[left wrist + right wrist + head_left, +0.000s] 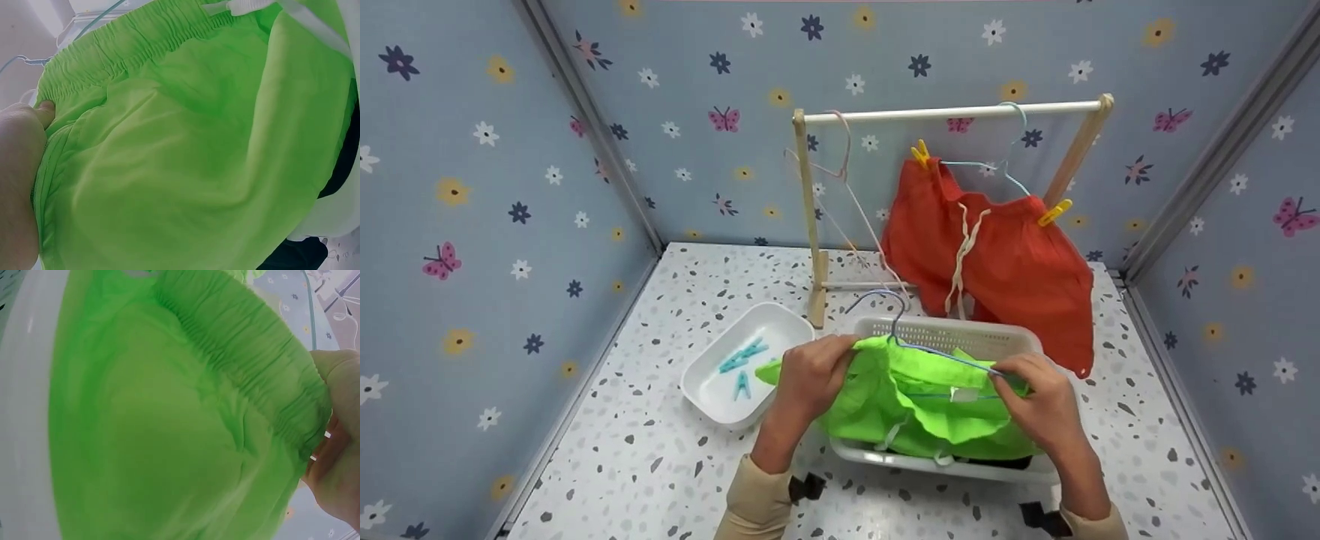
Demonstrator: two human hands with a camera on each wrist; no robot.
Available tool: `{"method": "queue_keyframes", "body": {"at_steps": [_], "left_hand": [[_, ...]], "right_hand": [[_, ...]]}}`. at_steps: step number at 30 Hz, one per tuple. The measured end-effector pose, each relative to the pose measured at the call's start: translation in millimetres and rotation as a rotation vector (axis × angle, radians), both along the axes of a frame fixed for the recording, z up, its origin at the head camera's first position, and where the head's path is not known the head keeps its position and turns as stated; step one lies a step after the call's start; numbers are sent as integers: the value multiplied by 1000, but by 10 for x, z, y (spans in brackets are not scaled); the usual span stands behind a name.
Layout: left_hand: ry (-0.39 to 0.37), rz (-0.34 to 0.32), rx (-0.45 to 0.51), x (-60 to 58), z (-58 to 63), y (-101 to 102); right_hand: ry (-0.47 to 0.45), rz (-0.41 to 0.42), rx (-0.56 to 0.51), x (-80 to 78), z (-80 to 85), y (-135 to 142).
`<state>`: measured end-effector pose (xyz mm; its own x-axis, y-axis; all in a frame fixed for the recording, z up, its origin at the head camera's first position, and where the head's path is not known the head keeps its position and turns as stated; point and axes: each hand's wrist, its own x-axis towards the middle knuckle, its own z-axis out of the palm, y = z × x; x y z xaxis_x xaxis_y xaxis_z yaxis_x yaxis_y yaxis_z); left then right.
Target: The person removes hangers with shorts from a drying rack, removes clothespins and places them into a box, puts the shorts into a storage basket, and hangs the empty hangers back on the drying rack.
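Note:
Bright green shorts [862, 405] with a gathered elastic waistband and a white drawstring are spread over a white plastic basket [915, 469]. A thin blue hanger [941, 352] lies along the waistband, its hook pointing up and to the left. My left hand [810, 379] pinches the left end of the waistband between thumb and fingers. At the other end, my right hand [1042, 401] grips the waistband beside the hanger's right tip. In the left wrist view the shorts [163, 152] hang from the thumb; the right wrist view shows the gathered waistband [253, 354] against the palm.
Left of the basket stands a white tray [712, 395] holding several teal clothespins [744, 355]. Behind, a rack with a white rod [900, 115] carries a pink hanger [847, 146] and red shorts [1005, 247] held by yellow clothespins [1055, 212]. Patterned walls enclose the speckled table.

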<state>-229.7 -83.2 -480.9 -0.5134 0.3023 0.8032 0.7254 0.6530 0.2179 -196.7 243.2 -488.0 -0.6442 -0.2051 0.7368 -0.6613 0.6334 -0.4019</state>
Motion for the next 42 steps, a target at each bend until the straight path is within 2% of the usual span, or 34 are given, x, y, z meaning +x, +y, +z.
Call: {"method": "queue_keyframes", "body": {"at_steps": [10, 16, 22, 27, 30, 32, 35, 39, 42], "left_hand": [[-6, -18, 14, -12, -12, 18], [-2, -23, 17, -28, -23, 33], [-7, -13, 15, -50, -16, 63], [-2, -26, 5, -96, 37, 139], [1, -37, 18, -123, 82, 179], [3, -43, 27, -131, 113, 194], [-2, -51, 25, -139, 148, 212], [-15, -51, 12, -144, 171, 234], [-8, -50, -4, -142, 167, 256]], "right_hand": [[12, 46, -64, 26, -72, 140], [1, 33, -68, 52, -114, 184], [-48, -9, -32, 49, -172, 229], [-122, -112, -29, 82, -222, 303], [-140, -156, -64, 99, -225, 339], [-131, -161, -101, 115, -200, 354], [-107, -121, -158, 144, -112, 353], [-116, -61, -177, 209, 52, 291], [-103, -26, -182, 249, 111, 242]]}}
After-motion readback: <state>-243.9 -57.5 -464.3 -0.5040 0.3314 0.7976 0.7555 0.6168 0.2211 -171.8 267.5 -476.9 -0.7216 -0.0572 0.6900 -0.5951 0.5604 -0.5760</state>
